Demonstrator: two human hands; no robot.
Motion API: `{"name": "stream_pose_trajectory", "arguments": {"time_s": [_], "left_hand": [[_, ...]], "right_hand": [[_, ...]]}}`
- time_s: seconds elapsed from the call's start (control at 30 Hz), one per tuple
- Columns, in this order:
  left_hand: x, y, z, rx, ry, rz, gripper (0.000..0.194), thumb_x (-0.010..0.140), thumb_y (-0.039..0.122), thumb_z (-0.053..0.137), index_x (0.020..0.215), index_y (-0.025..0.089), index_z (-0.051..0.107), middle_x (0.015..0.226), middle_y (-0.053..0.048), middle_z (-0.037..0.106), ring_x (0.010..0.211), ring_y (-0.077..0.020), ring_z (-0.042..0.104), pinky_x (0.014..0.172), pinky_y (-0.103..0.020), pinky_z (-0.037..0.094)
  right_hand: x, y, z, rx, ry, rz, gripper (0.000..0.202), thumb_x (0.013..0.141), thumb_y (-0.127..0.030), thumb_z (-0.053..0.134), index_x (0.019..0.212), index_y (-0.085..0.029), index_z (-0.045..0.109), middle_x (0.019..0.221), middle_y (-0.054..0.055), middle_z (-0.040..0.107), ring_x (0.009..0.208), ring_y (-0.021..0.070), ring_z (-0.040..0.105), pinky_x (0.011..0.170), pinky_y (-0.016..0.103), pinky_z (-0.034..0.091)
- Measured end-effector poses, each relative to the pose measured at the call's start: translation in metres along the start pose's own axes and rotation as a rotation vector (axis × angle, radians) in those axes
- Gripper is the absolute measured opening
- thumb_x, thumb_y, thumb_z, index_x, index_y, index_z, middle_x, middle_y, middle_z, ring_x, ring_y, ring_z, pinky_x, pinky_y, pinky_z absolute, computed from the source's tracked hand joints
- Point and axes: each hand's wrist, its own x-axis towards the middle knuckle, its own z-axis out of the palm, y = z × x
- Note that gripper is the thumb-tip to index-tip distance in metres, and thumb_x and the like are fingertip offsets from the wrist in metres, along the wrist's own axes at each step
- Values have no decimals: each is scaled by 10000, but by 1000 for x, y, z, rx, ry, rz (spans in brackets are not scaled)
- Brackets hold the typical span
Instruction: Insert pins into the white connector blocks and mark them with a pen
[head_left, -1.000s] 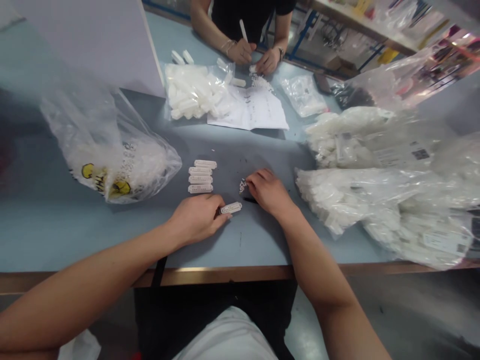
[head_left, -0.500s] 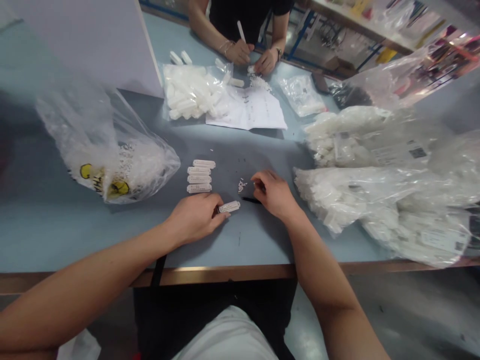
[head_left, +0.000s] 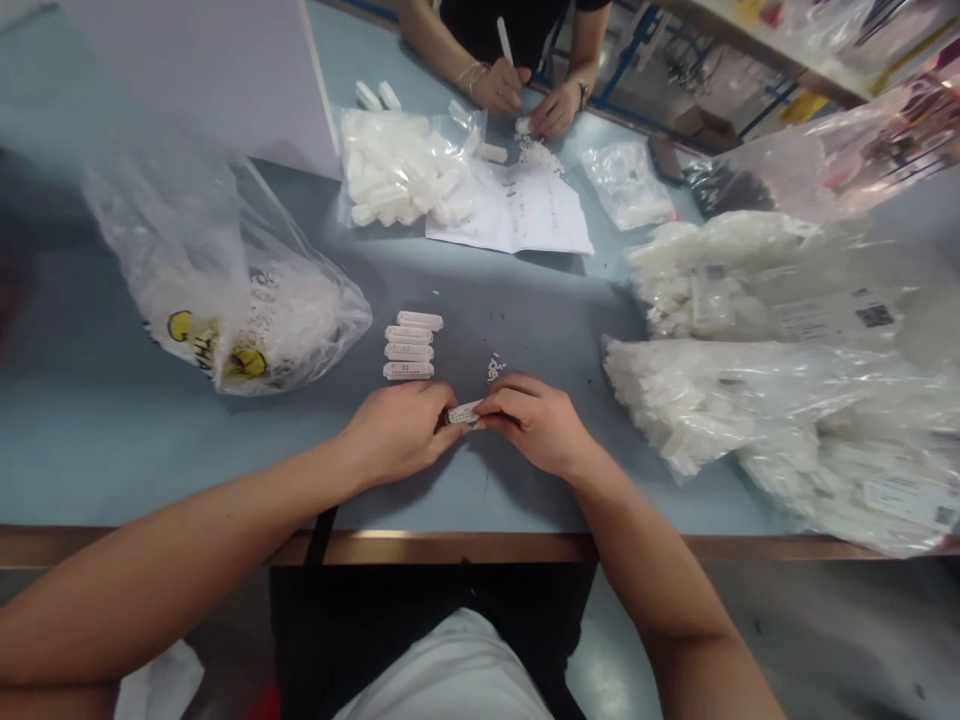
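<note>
Between thumb and fingers, my left hand [head_left: 401,430] grips one end of a small white perforated strip [head_left: 464,411]. The fingers of my right hand [head_left: 536,420] are pinched at the strip's other end; whether a tiny piece is between them is too small to tell. Just beyond my right hand lies a small pile of tiny white pieces [head_left: 495,368]. Several similar white strips [head_left: 409,353] lie stacked in a column on the blue-grey table [head_left: 420,500], past my left hand.
A clear bag of small pieces [head_left: 262,320] stands at the left. Large bags of white parts [head_left: 690,390] fill the right. Across the table are a bag of white blocks [head_left: 401,170], a paper sheet [head_left: 525,225] and another person's hands [head_left: 555,110].
My right hand has moved left from beside the tiny pieces to the strip in my left hand. The whole view has shifted slightly.
</note>
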Motion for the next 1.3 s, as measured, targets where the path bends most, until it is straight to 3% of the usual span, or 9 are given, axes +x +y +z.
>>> {"name": "stream_pose_trajectory", "arguments": {"time_s": [0.43, 0.73, 0.93, 1.3], "left_hand": [[-1, 0, 3, 20, 15, 20, 338, 876, 504, 453, 938, 199, 587, 859, -47, 671, 774, -197, 628, 635, -290, 432], [-1, -1, 5, 51, 29, 75, 332, 890, 497, 434, 895, 193, 567, 827, -47, 649, 739, -203, 617, 613, -302, 423], [-2, 0, 5, 66, 30, 88, 325, 895, 491, 435, 886, 191, 561, 829, -47, 650, 738, -199, 615, 614, -298, 418], [-1, -2, 7, 87, 32, 94, 337, 898, 501, 422, 864, 195, 557, 823, -43, 648, 741, -199, 615, 601, -290, 409]], "right_hand": [[-3, 1, 2, -170, -14, -109, 151, 915, -230, 540, 872, -204, 683, 844, 52, 651, 803, 156, 581, 733, 267, 458], [-2, -3, 1, -182, -21, -82, 140, 901, -191, 549, 818, -190, 663, 827, 44, 642, 780, 154, 559, 717, 261, 448], [-2, -3, 0, -209, -98, -84, 152, 910, -185, 532, 846, -187, 670, 830, 49, 630, 807, 168, 544, 731, 278, 437], [0, -6, 1, -231, -111, -75, 145, 921, -212, 526, 885, -171, 660, 844, 62, 628, 817, 175, 550, 746, 291, 444]]}}
